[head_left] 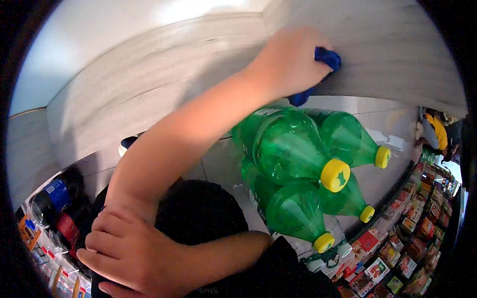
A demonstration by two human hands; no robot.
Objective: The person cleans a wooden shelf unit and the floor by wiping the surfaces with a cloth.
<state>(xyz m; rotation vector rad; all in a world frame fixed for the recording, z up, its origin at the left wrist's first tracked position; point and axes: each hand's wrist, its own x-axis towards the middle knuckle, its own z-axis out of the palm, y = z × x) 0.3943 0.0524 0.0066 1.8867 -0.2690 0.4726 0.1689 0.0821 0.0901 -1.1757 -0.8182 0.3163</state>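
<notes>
My left hand (296, 62) is closed round a dark blue cloth (328, 58) and presses it against the pale wood-grain panel (392, 54) at the upper right. Part of the cloth hangs below the fingers. My left forearm crosses the view from lower left to upper right. At the lower left, my right hand (136, 253) lies by my left elbow with its fingers spread and no object visible in it. Just below my left hand are several green plastic bottles (288, 149) with yellow caps, grouped together and tilted toward the lower right.
Shelves of colourful packaged goods (397, 238) run along the lower right. More packages, a blue one (58, 194) among them, are at the lower left. A dark rounded shape (198, 213) and pale floor tiles (216, 161) lie below my left forearm.
</notes>
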